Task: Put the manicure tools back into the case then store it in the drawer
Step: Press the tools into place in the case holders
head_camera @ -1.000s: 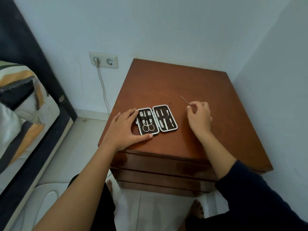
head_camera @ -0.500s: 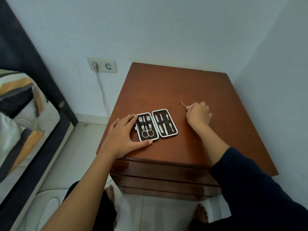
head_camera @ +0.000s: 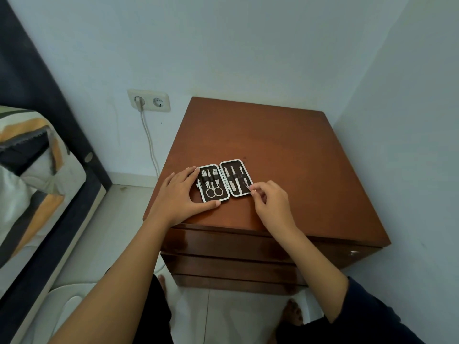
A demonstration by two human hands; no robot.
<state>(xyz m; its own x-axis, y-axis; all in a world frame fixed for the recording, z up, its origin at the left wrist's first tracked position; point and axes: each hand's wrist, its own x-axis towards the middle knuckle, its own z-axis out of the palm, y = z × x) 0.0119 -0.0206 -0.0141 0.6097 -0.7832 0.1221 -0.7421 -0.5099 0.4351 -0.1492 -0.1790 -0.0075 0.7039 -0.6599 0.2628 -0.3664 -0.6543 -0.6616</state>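
Note:
An open manicure case with a white rim and dark lining lies flat on the brown wooden nightstand. Scissors, clippers and several slim metal tools sit under its elastic straps. My left hand lies flat against the case's left edge, thumb along its front. My right hand pinches a thin metal tool at the case's right half, with the tool's tip over the lining near the lower right corner.
Closed drawer fronts stack below the nightstand top. A wall socket with a white cable is on the left wall. A bed with a patterned pillow lies at far left. My bare feet show on the tiled floor below.
My right hand has carried the thin tool from the bare wood on the right over to the case's right half. The left hand has stayed on the case.

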